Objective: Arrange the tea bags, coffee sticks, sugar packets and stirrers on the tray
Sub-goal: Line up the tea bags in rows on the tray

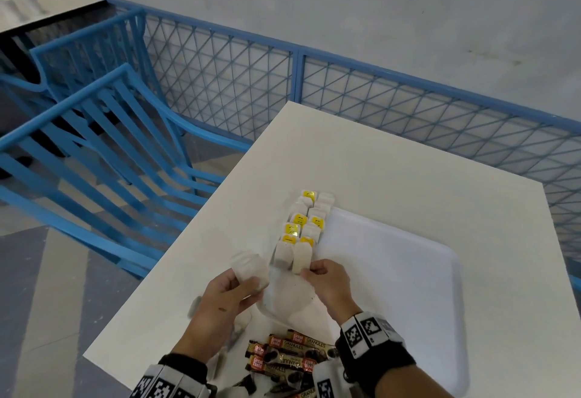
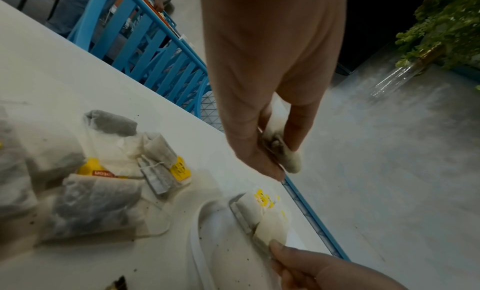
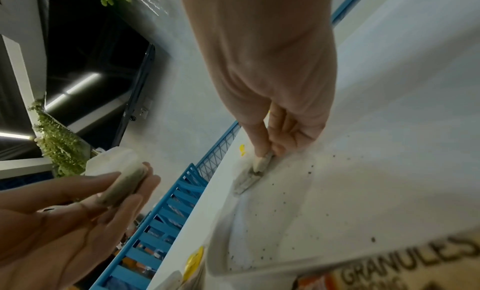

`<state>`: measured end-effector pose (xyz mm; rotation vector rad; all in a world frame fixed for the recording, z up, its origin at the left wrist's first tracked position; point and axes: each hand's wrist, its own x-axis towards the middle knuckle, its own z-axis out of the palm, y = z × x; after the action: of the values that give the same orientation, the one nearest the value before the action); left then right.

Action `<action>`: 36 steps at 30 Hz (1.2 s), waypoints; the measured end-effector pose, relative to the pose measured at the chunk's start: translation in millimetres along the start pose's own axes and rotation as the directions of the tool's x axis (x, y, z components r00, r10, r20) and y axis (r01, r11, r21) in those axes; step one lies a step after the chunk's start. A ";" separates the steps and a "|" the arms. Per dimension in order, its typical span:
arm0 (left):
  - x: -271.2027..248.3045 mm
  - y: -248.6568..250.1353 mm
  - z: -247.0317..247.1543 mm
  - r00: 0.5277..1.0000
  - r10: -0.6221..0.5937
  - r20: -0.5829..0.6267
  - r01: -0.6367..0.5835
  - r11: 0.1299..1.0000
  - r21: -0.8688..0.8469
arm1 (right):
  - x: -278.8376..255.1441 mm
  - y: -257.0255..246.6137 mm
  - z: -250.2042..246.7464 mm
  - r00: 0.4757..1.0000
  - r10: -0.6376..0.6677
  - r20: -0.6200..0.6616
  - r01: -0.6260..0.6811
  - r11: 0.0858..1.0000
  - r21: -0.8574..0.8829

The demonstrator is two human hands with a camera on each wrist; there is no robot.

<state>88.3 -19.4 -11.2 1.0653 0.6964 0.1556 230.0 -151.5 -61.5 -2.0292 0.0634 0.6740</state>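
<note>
Two rows of tea bags, some with yellow tags, lie along the left side of the white tray. My right hand pinches the near end of the closest tea bag in the row, which rests on the tray; the right wrist view shows the fingers pressing that bag down. Left of the tray, my left hand holds a small stack of tea bags above the table; the stack sits between thumb and fingers. Coffee sticks lie near the table's front edge.
Loose tea bags lie on the white table beneath my left forearm. Blue chairs stand off the table's left side, and a blue mesh railing runs behind it. Dark specks dot the tray's near corner.
</note>
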 end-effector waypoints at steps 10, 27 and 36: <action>-0.9 2.9 6.4 0.999 0.054 0.005 -0.054 0.998 0.029 | 1.4 -0.5 5.7 0.995 -0.065 -0.074 0.061 0.996 -0.058; 6.5 -5.1 12.5 0.994 -0.055 0.090 0.030 0.967 0.254 | -49.9 -3.7 -12.3 0.922 -0.147 0.359 0.049 0.962 0.268; 47.0 -13.7 10.2 0.990 0.136 0.045 -0.122 0.632 0.765 | -19.0 15.2 -14.8 0.993 0.009 0.120 -0.032 0.981 0.189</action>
<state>128.1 -13.2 -40.8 1.9551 0.7129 -0.0248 215.7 -175.9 -58.5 -1.8037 0.0760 0.7706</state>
